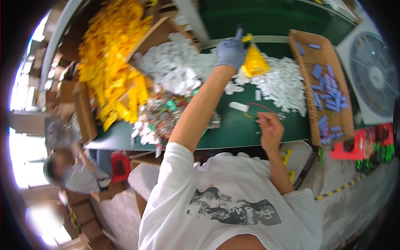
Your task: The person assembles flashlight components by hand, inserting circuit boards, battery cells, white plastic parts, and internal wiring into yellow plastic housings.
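Observation:
My left hand (231, 53), in a grey-blue glove with one finger stretched away from me, is over the far side of the table. Its other fingers appear closed at the narrow top of a yellow plastic piece (255, 63), which spreads toward me over the white pieces. My bare right hand (271, 128) is near the table's front edge, fingers curled together. Thin red and yellow wires (252, 116) pass by its fingertips; what it pinches is too small to make out. The wires run to a flat white piece (239, 106) on the green table (233, 135).
White pieces (283, 83) lie heaped beyond my right hand. Yellow plastic pieces (110, 62) fill the far left, with mixed wired parts (166, 112) nearer. At right stand a cardboard tray (306, 83) of purple-blue blocks and a fan (375, 75). Another person (81, 175) sits at left.

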The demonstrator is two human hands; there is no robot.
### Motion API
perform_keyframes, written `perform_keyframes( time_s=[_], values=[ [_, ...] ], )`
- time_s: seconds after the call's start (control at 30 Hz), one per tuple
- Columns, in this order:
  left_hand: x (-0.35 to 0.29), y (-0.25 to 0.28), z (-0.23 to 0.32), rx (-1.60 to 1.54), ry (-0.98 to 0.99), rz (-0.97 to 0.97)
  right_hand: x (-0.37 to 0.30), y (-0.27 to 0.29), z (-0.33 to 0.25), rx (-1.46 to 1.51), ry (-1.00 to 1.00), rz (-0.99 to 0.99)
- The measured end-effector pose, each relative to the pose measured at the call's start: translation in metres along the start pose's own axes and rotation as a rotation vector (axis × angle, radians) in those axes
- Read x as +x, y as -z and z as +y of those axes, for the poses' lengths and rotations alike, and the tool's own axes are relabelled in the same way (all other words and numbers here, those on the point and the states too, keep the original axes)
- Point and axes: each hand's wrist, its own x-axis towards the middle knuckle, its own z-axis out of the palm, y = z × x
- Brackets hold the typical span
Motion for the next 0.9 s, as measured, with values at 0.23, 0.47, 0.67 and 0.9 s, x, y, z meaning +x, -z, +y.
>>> perform_keyframes(
  time_s=[0.23, 0.47, 0.67, 0.9],
  values=[
    [-0.13, 0.121, -0.069, -0.208, 0.091, 0.048, 0.002, 0.012, -0.009, -0.009, -0.036, 0.03],
    [-0.134, 0.097, -0.298, 0.13, 0.603, 0.003, 0.012, -0.002, -0.027, -0.286, 0.034, -0.165],
    [-0.105, 0.082, -0.359, 0.035, 0.695, -0.32, 0.008, -0.014, -0.035, -0.497, 0.074, -0.148],
    [-0.155, 0.142, -0.372, -0.685, 0.749, 0.09, 0.038, -0.024, -0.031, -0.972, 0.264, -0.311]
  ],
)
